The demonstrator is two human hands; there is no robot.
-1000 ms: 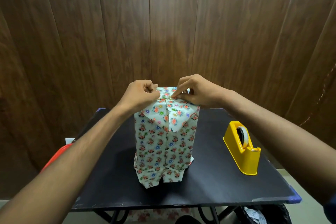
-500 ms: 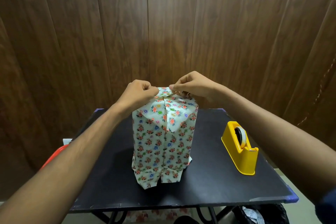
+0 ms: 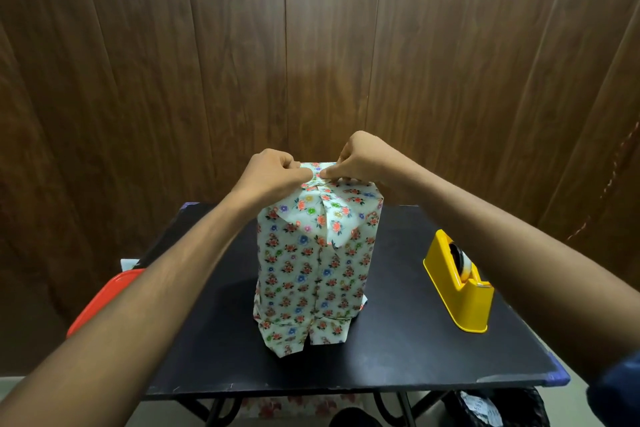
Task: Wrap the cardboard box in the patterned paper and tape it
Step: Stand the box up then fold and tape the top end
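Observation:
The box stands upright on end in the middle of the black table, fully covered in white floral paper; no cardboard shows. Two triangular paper flaps hang folded over its top front edge. My left hand has curled fingers and pinches the paper at the top left of the box. My right hand pinches the fold at the top centre with thumb and fingertips. The bottom end shows folded flaps spread against the table.
A yellow tape dispenser stands on the table's right side. A red object sits off the left edge, beside a white corner. A dark bin with crumpled paper is under the front right. Wooden panelling fills the background.
Both hands stayed on the box top; the right hand's fingers shifted slightly left along the top fold. The box has not moved.

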